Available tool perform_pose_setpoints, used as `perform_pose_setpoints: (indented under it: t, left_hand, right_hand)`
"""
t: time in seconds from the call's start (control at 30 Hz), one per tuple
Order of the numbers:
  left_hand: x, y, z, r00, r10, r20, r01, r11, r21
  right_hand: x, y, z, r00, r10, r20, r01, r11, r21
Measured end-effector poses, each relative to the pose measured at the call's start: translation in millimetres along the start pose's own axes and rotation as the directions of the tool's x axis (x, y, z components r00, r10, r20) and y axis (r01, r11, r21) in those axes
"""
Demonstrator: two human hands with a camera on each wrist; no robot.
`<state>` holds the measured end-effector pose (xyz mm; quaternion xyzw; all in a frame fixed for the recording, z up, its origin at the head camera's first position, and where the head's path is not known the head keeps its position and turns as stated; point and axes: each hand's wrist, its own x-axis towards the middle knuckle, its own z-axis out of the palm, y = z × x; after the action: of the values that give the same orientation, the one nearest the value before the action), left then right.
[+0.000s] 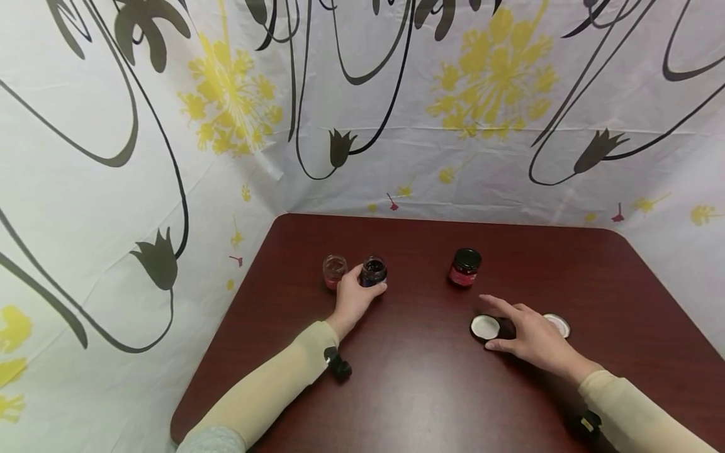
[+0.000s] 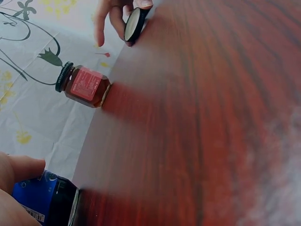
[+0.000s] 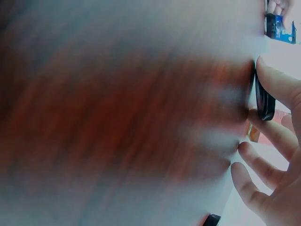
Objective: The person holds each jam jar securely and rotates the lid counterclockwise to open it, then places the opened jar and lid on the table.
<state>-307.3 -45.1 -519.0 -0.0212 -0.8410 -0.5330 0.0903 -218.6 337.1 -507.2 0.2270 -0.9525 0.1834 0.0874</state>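
Observation:
My left hand [image 1: 354, 296] grips a lidless dark jar with a blue label [image 2: 35, 197], thumb and fingers round its side. In the head view this jar stands upright at the table's left, its open mouth showing. Just left of it is a lidless glass jar [image 1: 334, 272], reddish at its lower part. At the right, my right hand [image 1: 535, 336] holds a black jar lid [image 1: 485, 328] between thumb and a finger, its pale inside facing up, low at the tabletop. The index finger reaches out past the lid, while the other fingers spread in the right wrist view.
A capped jar with a dark lid and a red label [image 1: 465, 268] stands towards the back, between the hands. Another lid [image 1: 557, 325], pale inside up, lies behind my right hand. The dark red table [image 1: 408, 377] meets a patterned cloth [image 1: 408, 182] at its back and left.

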Motion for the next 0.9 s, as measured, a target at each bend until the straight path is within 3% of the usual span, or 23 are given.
perform_pose_setpoints:
  t: [0.33, 0.9]
  left_hand:
    - [-2.5, -3.2, 1.1, 0.999, 0.037, -0.007, -0.037, 0.999, 0.029]
    - [-13.2, 3.1, -10.1, 0.999, 0.038, 0.017, -0.039, 0.997, 0.073]
  right_hand:
    - [-3, -4, 0, 1.0, 0.015, 0.01, -0.015, 1.0, -0.006]
    - [0, -3, -1, 0.999, -0.028, 0.017, 0.028, 1.0, 0.003]
